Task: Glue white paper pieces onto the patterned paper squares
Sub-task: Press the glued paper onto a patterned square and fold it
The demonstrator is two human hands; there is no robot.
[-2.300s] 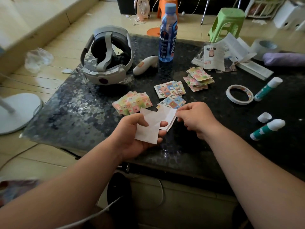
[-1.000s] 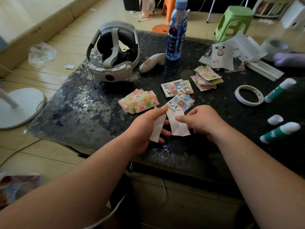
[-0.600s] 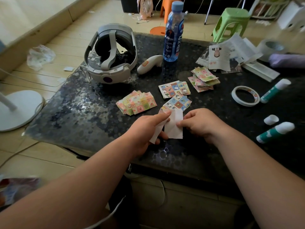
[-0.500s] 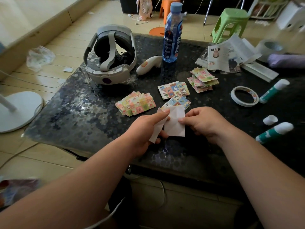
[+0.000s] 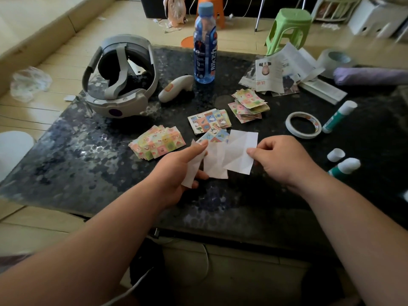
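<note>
My left hand [image 5: 178,171] grips a small stack of white paper pieces [image 5: 215,163] over the dark table [image 5: 88,155]. My right hand [image 5: 284,160] pinches a single white paper piece [image 5: 240,151] by its right edge, held just right of the stack and overlapping it. Patterned paper squares lie beyond the hands: a pink-yellow fan [image 5: 157,142] to the left, a blue cartoon pile [image 5: 209,122] in the middle, another pile [image 5: 248,106] farther right. An open glue stick [image 5: 344,166] lies at the right with its cap [image 5: 335,154] beside it.
A headset [image 5: 119,78], a controller [image 5: 175,88] and a blue bottle [image 5: 204,43] stand at the back. A tape ring [image 5: 303,124], a second capped glue stick [image 5: 339,115], cut magazine pages [image 5: 278,71] and a purple roll [image 5: 371,76] lie at the right.
My right hand has drawn one white piece off the stack and moved it to the right and up. My left hand keeps hold of the other pieces.
</note>
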